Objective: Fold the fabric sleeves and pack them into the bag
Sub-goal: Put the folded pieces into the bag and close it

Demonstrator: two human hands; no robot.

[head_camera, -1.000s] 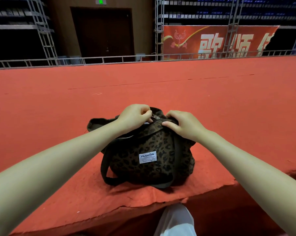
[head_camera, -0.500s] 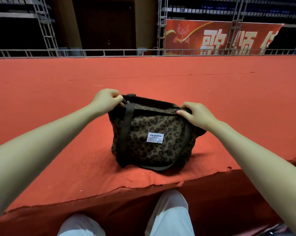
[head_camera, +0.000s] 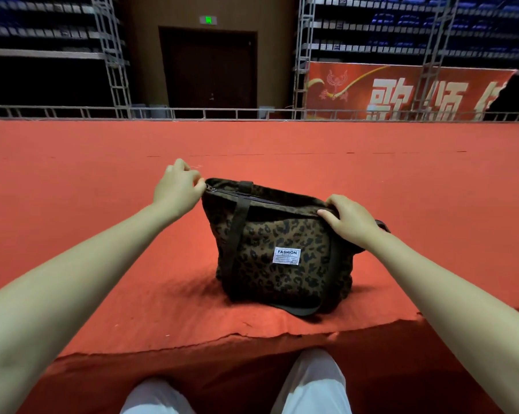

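An indoor arena or hall, probably. A red-carpeted stage (head_camera: 282,138) (truss railing (head_camera: 192,112) behind) faces tiered blue seats (head_camera: 401,22) and a red banner (head_camera: 401,94).

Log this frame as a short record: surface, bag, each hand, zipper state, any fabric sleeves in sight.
surface: red carpeted platform
bag: leopard-print tote bag, upright near the platform's front edge, white FASHION label facing the camera
left hand: left hand pinches at the zipper's left end
right hand: right hand grips the bag's top right corner
zipper: zipper looks closed or nearly closed
fabric sleeves: none visible
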